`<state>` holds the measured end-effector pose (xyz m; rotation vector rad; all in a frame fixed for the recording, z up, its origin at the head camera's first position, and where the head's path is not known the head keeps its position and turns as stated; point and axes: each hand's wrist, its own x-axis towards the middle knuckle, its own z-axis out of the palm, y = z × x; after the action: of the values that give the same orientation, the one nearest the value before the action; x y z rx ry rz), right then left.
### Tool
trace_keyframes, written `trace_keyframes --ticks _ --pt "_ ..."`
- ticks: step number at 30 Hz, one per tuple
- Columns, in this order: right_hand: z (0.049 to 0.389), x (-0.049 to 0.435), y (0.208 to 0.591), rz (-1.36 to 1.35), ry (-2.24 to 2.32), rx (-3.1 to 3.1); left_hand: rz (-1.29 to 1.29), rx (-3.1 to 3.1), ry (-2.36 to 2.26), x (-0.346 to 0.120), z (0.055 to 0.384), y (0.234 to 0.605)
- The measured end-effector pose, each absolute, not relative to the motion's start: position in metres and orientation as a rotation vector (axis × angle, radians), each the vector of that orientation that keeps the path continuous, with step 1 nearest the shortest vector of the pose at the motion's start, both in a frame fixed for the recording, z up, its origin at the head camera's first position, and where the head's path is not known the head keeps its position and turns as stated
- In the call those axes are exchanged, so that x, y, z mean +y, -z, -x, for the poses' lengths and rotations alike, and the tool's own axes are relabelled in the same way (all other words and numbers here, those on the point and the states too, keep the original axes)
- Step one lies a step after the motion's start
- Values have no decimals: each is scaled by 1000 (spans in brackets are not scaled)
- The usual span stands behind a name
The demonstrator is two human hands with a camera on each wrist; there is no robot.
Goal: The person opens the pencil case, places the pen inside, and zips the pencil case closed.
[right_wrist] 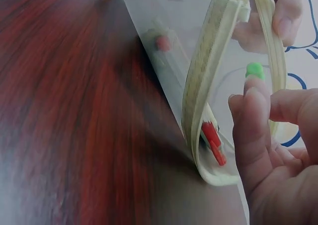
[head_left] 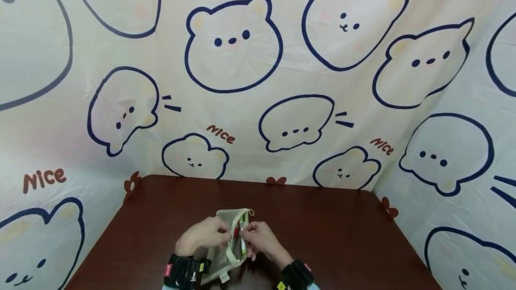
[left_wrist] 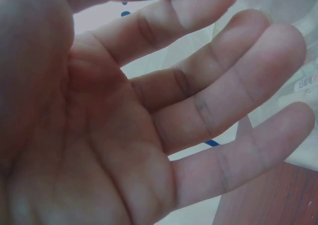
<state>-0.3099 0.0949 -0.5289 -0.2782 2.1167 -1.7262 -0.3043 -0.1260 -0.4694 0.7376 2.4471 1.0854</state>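
Note:
A pale, see-through zip pouch (head_left: pixel 217 263) stands unzipped on the table between both hands. My left hand (head_left: pixel 206 235) pinches one side of its zipped rim with thumb and forefinger; in the left wrist view the other fingers (left_wrist: pixel 238 96) stretch out loosely. At the mouth, my right hand (head_left: pixel 264 240) pinches a slim white pen (head_left: pixel 243 243) with a green end (right_wrist: pixel 255 70) between thumb and forefinger. Inside the pouch lies a red-ended pen (right_wrist: pixel 212 138), also visible through the gap in the head view. Another red spot (right_wrist: pixel 163 42) shows through the pouch's clear wall.
The dark brown wooden table (head_left: pixel 330 232) stretches around the pouch. Behind and beside it hangs a pale curtain (head_left: pixel 234 66) printed with bear outlines. A pull ring (head_left: pixel 251 212) sits at the pouch's far end, and a white tag (head_left: pixel 224 277) at its near end.

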Motion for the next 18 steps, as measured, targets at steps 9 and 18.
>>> trace_keyframes --ticks 9,18 --pt "316 79 530 265 1719 2160 -704 2441 -1113 -126 303 470" --pt "319 82 523 367 1662 2248 -738 2430 -1125 -127 303 470"
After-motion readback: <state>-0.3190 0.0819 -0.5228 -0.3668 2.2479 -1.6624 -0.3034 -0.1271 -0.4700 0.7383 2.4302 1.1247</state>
